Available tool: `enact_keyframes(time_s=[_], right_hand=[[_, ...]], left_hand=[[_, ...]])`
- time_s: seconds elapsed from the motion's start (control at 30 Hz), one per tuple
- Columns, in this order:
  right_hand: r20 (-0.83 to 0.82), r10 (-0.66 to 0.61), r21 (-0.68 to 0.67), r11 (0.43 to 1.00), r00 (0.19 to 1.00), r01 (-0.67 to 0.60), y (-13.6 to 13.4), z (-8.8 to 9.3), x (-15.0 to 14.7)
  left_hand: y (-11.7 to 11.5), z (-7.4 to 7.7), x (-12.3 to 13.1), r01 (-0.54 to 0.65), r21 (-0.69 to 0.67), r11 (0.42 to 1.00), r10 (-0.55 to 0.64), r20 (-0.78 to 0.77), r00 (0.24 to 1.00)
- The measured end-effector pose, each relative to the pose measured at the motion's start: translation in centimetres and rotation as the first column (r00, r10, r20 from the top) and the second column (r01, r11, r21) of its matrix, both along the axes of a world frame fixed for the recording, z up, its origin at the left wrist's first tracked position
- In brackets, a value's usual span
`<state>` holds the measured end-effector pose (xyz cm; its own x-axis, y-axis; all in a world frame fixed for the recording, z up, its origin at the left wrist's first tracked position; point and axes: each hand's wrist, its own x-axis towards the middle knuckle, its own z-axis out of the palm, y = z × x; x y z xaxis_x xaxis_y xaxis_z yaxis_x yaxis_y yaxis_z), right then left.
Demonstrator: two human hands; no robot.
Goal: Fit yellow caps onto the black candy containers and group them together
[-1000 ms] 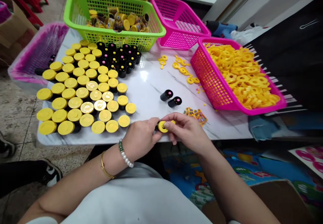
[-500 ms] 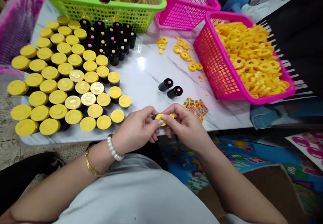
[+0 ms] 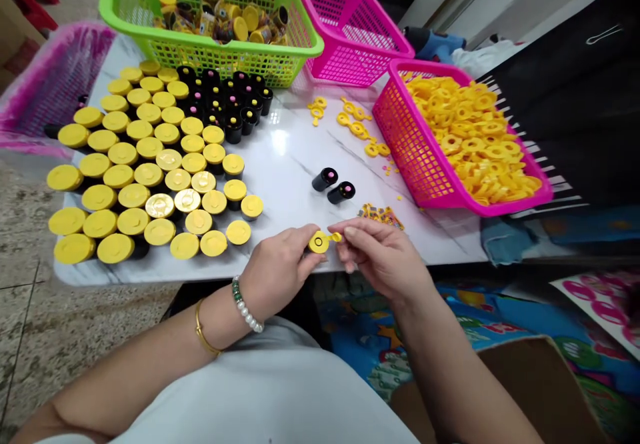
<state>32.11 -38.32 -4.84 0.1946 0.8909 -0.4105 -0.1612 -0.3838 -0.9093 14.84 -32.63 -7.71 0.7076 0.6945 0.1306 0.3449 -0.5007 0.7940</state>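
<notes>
My left hand (image 3: 281,267) is closed around a small black container topped with a yellow ring cap (image 3: 319,241), at the table's near edge. My right hand (image 3: 381,257) pinches the little yellow tab at the cap's right side. Two uncapped black containers (image 3: 333,186) lie on their sides just beyond my hands. Several capped containers with yellow lids (image 3: 150,177) stand in rows on the left, with uncapped black ones (image 3: 227,101) behind them. A small pile of coloured stickers (image 3: 381,215) lies near my right hand.
A pink basket (image 3: 425,164) full of yellow ring caps sits at the right. A green basket (image 3: 210,51) of finished pieces and an empty pink basket (image 3: 350,31) stand at the back. Loose yellow caps (image 3: 355,124) lie on the white marble table (image 3: 290,157). Another pink basket (image 3: 50,91) is far left.
My hands stay at the near edge with the same piece; the right fingers have shifted from over the cap to its side tab. The camera view has tilted slightly.
</notes>
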Motion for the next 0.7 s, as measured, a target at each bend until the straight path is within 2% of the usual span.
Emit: enact_keyframes(time_s=[0.1, 0.2, 0.3, 0.43, 0.57, 0.7], right_hand=[[-0.106, 0.158, -0.106, 0.980, 0.982, -0.169, 1.0, 0.0, 0.2], [-0.114, 0.244, -0.132, 0.957, 0.963, -0.258, 1.8, -0.2, 0.0], [-0.033, 0.264, -0.131, 0.955, 0.964, -0.266, 1.8, 0.0, -0.6], [0.112, 0.246, -0.151, 0.962, 0.963, -0.228, 0.9, 0.6, -1.4], [0.044, 0.299, -0.170, 0.943, 0.953, -0.288, 0.7, 0.8, -0.8], [-0.058, 0.302, -0.176, 0.935, 0.951, -0.308, 1.7, 0.7, 0.5]], left_hand=[[0.0, 0.0, 0.1, 0.013, -0.009, 1.000, -0.014, -0.026, 1.000], [-0.3, 0.0, 0.3, 0.010, 0.037, 0.999, -0.006, -0.107, 0.994], [-0.6, -0.1, 0.4, -0.007, 0.102, 0.995, 0.028, -0.208, 0.978], [-0.5, 0.0, 0.4, -0.013, 0.097, 0.995, 0.039, -0.268, 0.963], [-0.2, 0.1, 0.2, -0.016, 0.061, 0.998, 0.030, -0.239, 0.971], [-0.1, 0.0, 0.0, -0.018, 0.041, 0.999, 0.025, -0.186, 0.982]])
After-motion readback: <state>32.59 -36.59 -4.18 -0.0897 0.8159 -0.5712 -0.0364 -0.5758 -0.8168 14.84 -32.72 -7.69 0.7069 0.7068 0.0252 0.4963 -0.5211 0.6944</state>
